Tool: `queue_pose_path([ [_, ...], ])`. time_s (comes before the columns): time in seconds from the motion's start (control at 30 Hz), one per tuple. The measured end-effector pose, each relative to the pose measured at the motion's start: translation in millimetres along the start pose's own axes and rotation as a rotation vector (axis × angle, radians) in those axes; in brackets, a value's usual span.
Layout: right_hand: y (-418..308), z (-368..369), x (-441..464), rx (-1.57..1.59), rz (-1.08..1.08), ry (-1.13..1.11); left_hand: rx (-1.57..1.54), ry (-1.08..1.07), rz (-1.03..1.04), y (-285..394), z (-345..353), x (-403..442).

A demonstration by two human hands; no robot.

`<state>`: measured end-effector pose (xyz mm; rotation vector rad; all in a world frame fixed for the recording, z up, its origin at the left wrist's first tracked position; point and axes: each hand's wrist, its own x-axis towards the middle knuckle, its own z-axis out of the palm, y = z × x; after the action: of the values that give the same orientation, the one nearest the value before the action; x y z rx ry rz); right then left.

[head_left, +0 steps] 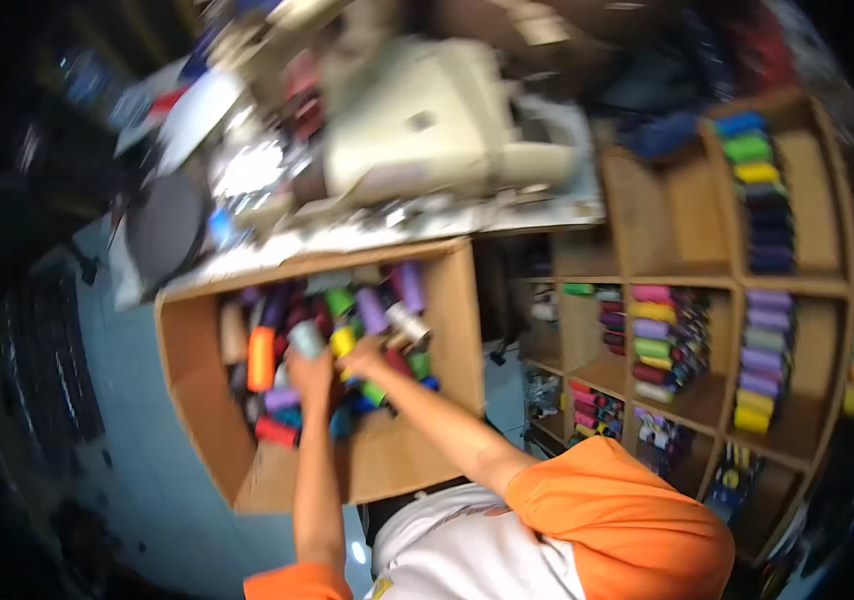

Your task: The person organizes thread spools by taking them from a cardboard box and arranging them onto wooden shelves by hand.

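Both hands are inside a brown box [402, 465] holding a jumble of coloured thread spools. My left hand [310, 372] is closed around a pale grey-blue thread spool [306, 340], whose top end points away from me. Just to its right, my right hand [365, 356] has its fingers closed at a yellow thread spool [343, 341]. An orange spool [261, 358] stands left of my left hand, and a red spool [278, 432] lies nearer to me. Purple spools [372, 311] and a white spool [408, 322] lie beyond my right hand. My fingertips are partly blurred.
A cream sewing machine [417, 120] stands on a white table [537, 215] beyond the box. To the right, a wooden shelf [682, 283] holds rows of coloured spools in its compartments. A dark round object [167, 228] sits at the table's left end.
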<state>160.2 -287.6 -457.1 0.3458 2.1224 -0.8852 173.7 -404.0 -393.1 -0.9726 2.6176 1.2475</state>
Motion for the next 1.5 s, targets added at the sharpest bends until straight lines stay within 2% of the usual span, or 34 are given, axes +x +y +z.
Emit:
queue_pose_path([
  [0.03, 4, -5, -3, 0.135, -0.024, -0.030, -0.161, -0.132, -0.101, 45, -31, -15],
  [0.07, 9, -10, -7, 0.267, -0.044, -0.064, -0.092, -0.064, -0.008, 31, -34, -16],
  [0.1, -36, -81, -73, 0.470, 0.082, -0.229, -0.216, -0.126, 0.051, 12, -39, -14],
  [0.17, -48, -155, -131, 0.742, -0.069, -0.480, -0.383, -0.277, 0.095, 27, -74, -28],
  [0.23, -37, -221, -172, 0.944, -0.136, -0.540, -0.523, -0.501, 0.027, 53, -106, -44],
  [0.3, -22, -304, -219, 1.135, -0.390, -0.521, -0.579, -0.585, 0.138, 89, -123, -57],
  [0.37, 18, -379, -250, 1.172, -0.573, -0.124, -0.652, -0.692, 0.182, 124, -129, -72],
  [0.4, 8, -419, -291, 1.103, -0.626, 0.122, -0.668, -0.697, 0.218, 139, -123, -79],
  [0.43, 29, -448, -284, 1.104, -0.659, 0.402, -0.683, -0.702, 0.249, 154, -117, -86],
  [0.5, 33, -505, -302, 1.049, -0.702, 0.792, -0.642, -0.719, 0.302, 186, -101, -99],
  [0.57, 54, -562, -296, 0.897, -0.709, 1.056, -0.582, -0.761, 0.359, 215, -87, -117],
  [0.63, 95, -627, -250, 0.490, -0.603, 1.551, -0.606, -0.814, 0.387, 228, -69, -133],
  [0.73, 107, -681, -220, 0.283, -0.269, 1.770, -0.640, -0.830, 0.375, 247, -55, -164],
  [0.83, 104, -698, -197, 0.288, -0.031, 1.888, -0.639, -0.857, 0.361, 246, -44, -180],
  [0.87, 106, -698, -195, 0.323, 0.109, 1.817, -0.635, -0.865, 0.347, 246, -43, -183],
  [0.97, 105, -695, -187, 0.280, 0.104, 1.966, -0.638, -0.853, 0.362, 246, -44, -188],
  [1.13, 114, -695, -171, 0.418, 0.033, 1.983, -0.601, -0.826, 0.328, 242, -47, -183],
  [1.3, 121, -700, -161, 0.439, -0.011, 2.035, -0.661, -0.788, 0.395, 261, -48, -184],
  [1.4, 101, -658, -197, 0.330, -0.196, 1.968, -0.703, -0.790, 0.458, 285, -40, -190],
  [1.43, 97, -629, -204, 0.511, -0.403, 1.745, -0.709, -0.800, 0.487, 295, -36, -191],
  [1.47, 90, -591, -222, 0.481, -0.603, 1.482, -0.728, -0.773, 0.498, 309, -31, -196],
  [1.5, 91, -551, -226, 0.622, -0.772, 1.027, -0.769, -0.802, 0.523, 319, -21, -195],
])
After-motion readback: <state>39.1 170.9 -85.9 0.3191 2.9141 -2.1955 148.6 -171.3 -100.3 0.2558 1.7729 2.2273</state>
